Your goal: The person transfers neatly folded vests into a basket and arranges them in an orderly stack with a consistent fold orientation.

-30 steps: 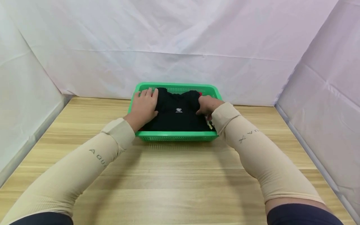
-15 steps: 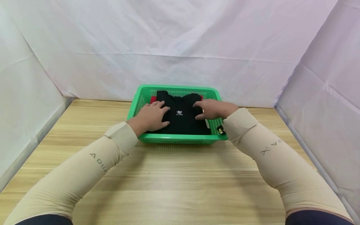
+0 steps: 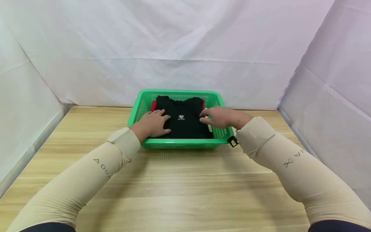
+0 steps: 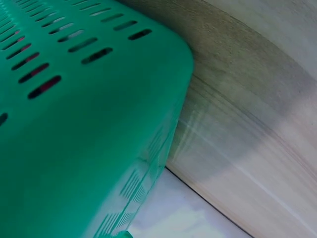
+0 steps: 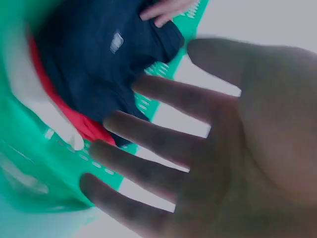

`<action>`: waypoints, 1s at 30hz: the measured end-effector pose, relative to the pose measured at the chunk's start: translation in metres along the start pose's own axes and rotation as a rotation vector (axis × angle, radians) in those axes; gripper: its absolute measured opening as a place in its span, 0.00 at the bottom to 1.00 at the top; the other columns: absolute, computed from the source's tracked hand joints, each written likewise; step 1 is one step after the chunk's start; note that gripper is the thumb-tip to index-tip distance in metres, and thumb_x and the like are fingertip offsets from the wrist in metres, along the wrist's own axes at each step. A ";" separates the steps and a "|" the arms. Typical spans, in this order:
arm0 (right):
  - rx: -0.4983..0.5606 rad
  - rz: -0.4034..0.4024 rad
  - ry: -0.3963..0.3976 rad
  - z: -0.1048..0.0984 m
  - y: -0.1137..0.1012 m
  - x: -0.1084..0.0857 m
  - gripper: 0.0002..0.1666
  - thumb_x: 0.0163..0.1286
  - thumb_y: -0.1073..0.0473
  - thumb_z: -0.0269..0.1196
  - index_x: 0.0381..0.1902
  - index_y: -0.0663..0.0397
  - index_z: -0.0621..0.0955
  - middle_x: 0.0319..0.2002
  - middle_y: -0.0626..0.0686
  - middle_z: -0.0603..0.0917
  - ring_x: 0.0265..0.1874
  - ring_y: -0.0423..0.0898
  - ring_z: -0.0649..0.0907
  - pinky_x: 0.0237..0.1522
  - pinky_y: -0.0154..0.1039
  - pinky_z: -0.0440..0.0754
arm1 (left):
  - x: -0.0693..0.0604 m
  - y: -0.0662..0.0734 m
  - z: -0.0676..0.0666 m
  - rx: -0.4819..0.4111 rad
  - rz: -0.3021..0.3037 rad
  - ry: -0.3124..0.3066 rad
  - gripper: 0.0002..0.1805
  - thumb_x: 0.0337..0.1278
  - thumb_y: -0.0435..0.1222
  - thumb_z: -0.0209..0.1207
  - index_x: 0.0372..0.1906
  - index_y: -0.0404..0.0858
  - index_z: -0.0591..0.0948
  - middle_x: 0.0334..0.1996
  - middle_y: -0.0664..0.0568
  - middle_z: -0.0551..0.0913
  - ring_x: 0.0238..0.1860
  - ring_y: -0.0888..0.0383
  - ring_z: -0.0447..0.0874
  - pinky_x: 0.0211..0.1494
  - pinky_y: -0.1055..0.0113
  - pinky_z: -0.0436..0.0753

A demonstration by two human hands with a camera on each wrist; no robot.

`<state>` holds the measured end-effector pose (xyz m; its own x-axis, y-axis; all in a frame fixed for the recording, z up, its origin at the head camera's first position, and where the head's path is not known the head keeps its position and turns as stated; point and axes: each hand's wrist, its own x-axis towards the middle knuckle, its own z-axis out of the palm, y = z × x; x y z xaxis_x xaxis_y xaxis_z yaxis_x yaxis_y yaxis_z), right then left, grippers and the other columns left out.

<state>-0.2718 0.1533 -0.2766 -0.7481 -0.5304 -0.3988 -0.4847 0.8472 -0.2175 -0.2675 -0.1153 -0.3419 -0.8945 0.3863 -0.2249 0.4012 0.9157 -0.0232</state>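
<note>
A folded black shirt (image 3: 185, 129) with a small white print lies in a green plastic basket (image 3: 179, 141). My left hand (image 3: 153, 124) is over the shirt's left side, fingers spread; its fingertips (image 5: 166, 10) show against the dark cloth in the right wrist view. At the shirt's right side hovers my right hand (image 3: 218, 116). In the right wrist view that hand (image 5: 208, 144) has its fingers straight and apart, holding nothing. Red cloth (image 5: 91, 130) and white cloth (image 5: 49, 111) stick out beneath the shirt. The left wrist view shows the slotted basket wall (image 4: 114, 104), not the hand.
The basket stands on a wood-grain table (image 3: 174, 183), close to the white cloth backdrop (image 3: 179, 38). Another white sheet (image 3: 333, 96) hangs along the right side. A small black piece with a yellow mark (image 3: 233, 141) sits by my right cuff.
My right hand has drawn out from beside the shirt's right edge and moved right. The left hand has slid a little toward the basket's front, its fingers spreading wider.
</note>
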 end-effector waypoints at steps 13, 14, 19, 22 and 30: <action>0.113 0.003 -0.013 0.019 0.007 -0.003 0.31 0.81 0.48 0.48 0.77 0.49 0.63 0.76 0.60 0.63 0.76 0.59 0.62 0.74 0.59 0.63 | 0.003 -0.005 0.002 -0.024 -0.005 -0.016 0.39 0.69 0.57 0.54 0.77 0.42 0.62 0.79 0.38 0.52 0.80 0.40 0.49 0.79 0.41 0.55; 0.121 -0.005 -0.006 0.021 0.006 -0.001 0.31 0.81 0.48 0.48 0.77 0.50 0.63 0.76 0.60 0.63 0.76 0.59 0.62 0.74 0.58 0.63 | 0.003 -0.005 0.002 -0.022 -0.007 -0.014 0.39 0.69 0.57 0.54 0.77 0.42 0.62 0.79 0.38 0.52 0.80 0.40 0.49 0.79 0.41 0.55; 0.121 -0.055 0.037 0.035 -0.001 0.011 0.31 0.81 0.50 0.49 0.76 0.55 0.64 0.76 0.61 0.63 0.76 0.59 0.62 0.76 0.56 0.61 | 0.002 -0.008 0.004 -0.021 -0.021 -0.023 0.39 0.69 0.57 0.53 0.77 0.43 0.62 0.79 0.38 0.51 0.80 0.40 0.48 0.79 0.41 0.54; 0.100 -0.051 0.047 0.043 -0.003 0.017 0.30 0.81 0.51 0.50 0.75 0.57 0.64 0.76 0.62 0.61 0.77 0.59 0.60 0.76 0.56 0.59 | 0.002 -0.007 0.007 -0.036 -0.018 -0.025 0.39 0.69 0.57 0.53 0.77 0.43 0.62 0.80 0.39 0.51 0.80 0.41 0.48 0.79 0.42 0.54; 0.098 0.020 0.066 0.056 0.001 0.023 0.31 0.81 0.50 0.48 0.75 0.55 0.65 0.78 0.63 0.56 0.77 0.61 0.59 0.76 0.57 0.59 | 0.002 -0.002 0.006 -0.065 -0.024 -0.039 0.39 0.69 0.58 0.53 0.77 0.43 0.61 0.80 0.40 0.49 0.80 0.41 0.47 0.78 0.39 0.56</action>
<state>-0.2640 0.1432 -0.3364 -0.7867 -0.5117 -0.3452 -0.4254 0.8547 -0.2974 -0.2684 -0.1168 -0.3481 -0.8948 0.3608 -0.2628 0.3650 0.9304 0.0344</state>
